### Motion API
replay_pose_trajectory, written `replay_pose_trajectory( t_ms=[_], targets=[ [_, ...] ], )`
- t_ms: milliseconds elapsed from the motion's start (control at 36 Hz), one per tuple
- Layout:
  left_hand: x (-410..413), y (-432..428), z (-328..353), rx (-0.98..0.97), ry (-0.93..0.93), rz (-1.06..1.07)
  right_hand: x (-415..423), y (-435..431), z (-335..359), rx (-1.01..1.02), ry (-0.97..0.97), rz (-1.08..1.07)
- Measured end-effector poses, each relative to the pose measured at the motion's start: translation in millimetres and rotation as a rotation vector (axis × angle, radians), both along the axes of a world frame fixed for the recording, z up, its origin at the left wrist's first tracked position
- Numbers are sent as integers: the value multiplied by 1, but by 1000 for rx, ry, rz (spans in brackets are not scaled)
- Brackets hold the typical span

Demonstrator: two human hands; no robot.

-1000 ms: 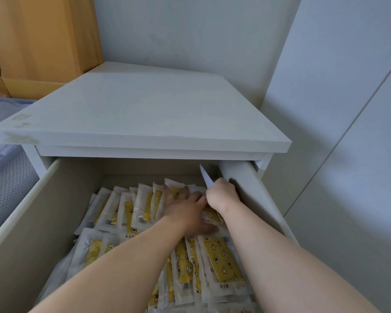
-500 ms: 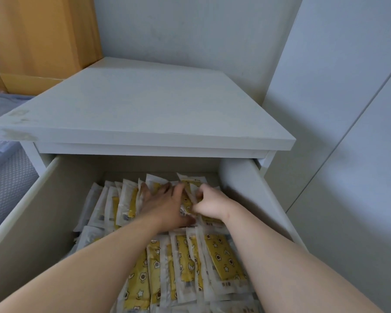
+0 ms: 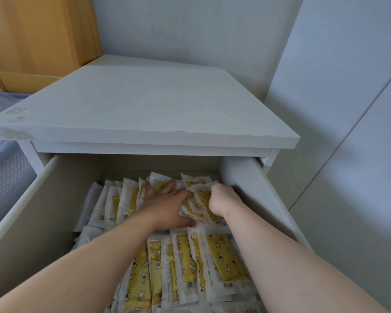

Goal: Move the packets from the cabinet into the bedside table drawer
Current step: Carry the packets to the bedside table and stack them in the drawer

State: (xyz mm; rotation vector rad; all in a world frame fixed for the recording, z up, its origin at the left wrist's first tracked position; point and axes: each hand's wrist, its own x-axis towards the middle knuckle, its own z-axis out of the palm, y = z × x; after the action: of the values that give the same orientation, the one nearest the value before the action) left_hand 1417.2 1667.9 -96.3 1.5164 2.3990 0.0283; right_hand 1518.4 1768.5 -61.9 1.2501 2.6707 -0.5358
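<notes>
The bedside table [image 3: 145, 105] is standing in a corner, with a grey painted wall [image 3: 190, 30] behind it and smooth white panels [image 3: 348, 109] running down its right side. To the upper left, an orange-brown wooden board [image 3: 43, 30] is leaning or standing against the wall. Low on the left, a grey dotted mesh fabric [image 3: 7, 184] is showing.

The flat, matt white top is forming a bare surface, with scuffed, peeling patches [image 3: 16, 134] along its front left edge. This top is overhanging the back of the open drawer [image 3: 20, 222], shading the far end. The drawer's pale, plain walls are closing in on both sides, the right wall sitting just beside the right forearm.

The packets [image 3: 221, 256] are lying inside the drawer in overlapping rows, covering most of its floor. They are flat, crinkled white pouches with yellow panels printed with stars, moons and small flower shapes. Dark print is sitting at their lower ends, probably a label, but too small to read.

The left grip [image 3: 167, 206] is lying spread and flat, fingers straight, pressing down on the rear row. The right grip [image 3: 219, 202] is curling tight, pinching a few packets near the back right of the drawer, right beside the left thumb. Both bare forearms are reaching over the front rows, hiding some of the packets beneath.
</notes>
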Motion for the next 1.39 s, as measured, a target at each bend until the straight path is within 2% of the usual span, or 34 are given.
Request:
replay_pose_trajectory(
  t_ms=[83, 167, 222, 361, 472, 556, 667, 833, 889, 1000, 1139, 1306, 1389],
  targets=[
    [0, 2, 0, -39, 17, -8, -4, 1, 5, -77, -15, 3],
    [1, 4, 1, -67, 57, 0, -7, 1, 10, -189, -111, 59],
    [2, 4, 0, -71, 76, 1, -5, 2, 8, -143, -119, 57],
    [11, 4, -1, -62, 110, -26, -3, 2, -5, 64, 3, -31],
    [20, 6, -2, -35, 195, -37, -7, 5, -5, -41, 87, -64],
    [21, 8, -1, -28, 168, -38, -9, 3, 4, -196, -17, 10],
    [16, 4, 2, -14, 115, -76, -8, 3, 2, -134, -80, 38],
    [15, 1, 4, 14, 76, -73, -5, 3, -6, -49, 74, -38],
    [15, 3, 8, 10, 52, -61, -5, 4, -7, -90, 112, -32],
    [10, 10, 15, 48, 6, 31, -7, 0, 0, -263, 20, 25],
    [-1, 27, 12, 108, 6, 178, -7, 1, -1, -203, 13, 13],
    [-14, 36, 2, -35, 21, 223, -9, 5, -4, -164, 126, -48],
    [-16, 37, 0, -24, 23, 187, -9, 7, -5, -153, 148, -21]
  ],
)
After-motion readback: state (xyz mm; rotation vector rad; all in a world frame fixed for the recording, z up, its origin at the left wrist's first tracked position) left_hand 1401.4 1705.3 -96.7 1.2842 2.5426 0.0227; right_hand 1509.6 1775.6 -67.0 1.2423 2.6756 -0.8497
